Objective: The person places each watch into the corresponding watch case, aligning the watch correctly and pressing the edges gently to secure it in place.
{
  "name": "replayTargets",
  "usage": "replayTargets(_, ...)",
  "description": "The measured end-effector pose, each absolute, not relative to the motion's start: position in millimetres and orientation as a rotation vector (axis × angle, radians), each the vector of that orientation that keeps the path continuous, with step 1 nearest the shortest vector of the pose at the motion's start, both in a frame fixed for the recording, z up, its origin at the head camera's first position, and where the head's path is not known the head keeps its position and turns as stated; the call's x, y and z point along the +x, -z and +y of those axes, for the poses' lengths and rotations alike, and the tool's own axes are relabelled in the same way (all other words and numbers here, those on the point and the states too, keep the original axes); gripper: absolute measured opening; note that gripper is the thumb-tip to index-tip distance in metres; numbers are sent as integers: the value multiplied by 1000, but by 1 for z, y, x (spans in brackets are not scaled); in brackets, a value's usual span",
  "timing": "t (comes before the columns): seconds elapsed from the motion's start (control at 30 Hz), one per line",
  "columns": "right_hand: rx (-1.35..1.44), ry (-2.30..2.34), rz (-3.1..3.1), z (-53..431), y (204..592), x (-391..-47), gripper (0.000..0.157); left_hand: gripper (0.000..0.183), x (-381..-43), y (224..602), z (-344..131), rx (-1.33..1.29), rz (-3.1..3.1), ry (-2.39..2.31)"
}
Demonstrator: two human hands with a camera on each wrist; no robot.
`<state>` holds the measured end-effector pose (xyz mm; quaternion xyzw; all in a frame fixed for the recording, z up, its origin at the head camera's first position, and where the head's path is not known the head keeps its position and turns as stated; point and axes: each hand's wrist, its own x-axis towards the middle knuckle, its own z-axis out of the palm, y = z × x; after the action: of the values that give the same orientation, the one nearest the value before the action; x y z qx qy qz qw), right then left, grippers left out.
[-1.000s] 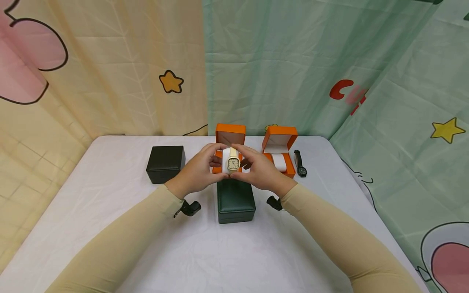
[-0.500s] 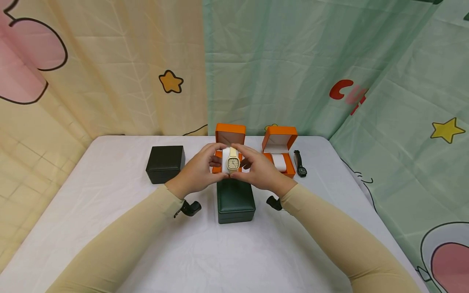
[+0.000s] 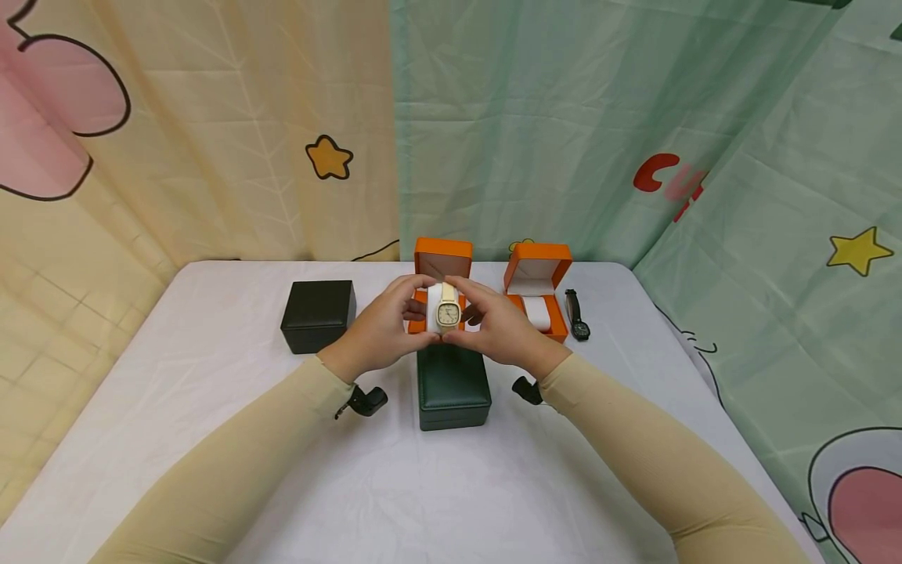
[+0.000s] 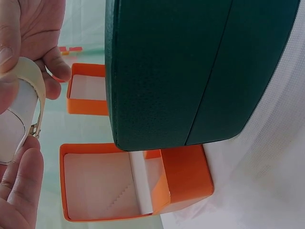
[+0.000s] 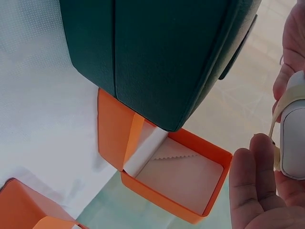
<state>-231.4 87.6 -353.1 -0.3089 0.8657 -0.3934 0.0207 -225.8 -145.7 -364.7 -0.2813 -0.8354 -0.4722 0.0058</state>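
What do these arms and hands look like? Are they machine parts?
No, they're a person's. The left hand and right hand wear no gloves. A plain beige sleeve covers each arm to the wrist, where a small black device sits.

A watch with a cream strap and pale squarish dial loops around a white cushion, dial facing the wearer; left hand and right hand hold it above the tabletop, between its side edges.
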Motion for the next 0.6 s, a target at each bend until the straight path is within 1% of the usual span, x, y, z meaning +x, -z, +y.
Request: replayTargets(0.6,-937,1200,2702,87,353,-231,86,74,-225,365,-145,-874,-2606,1510)
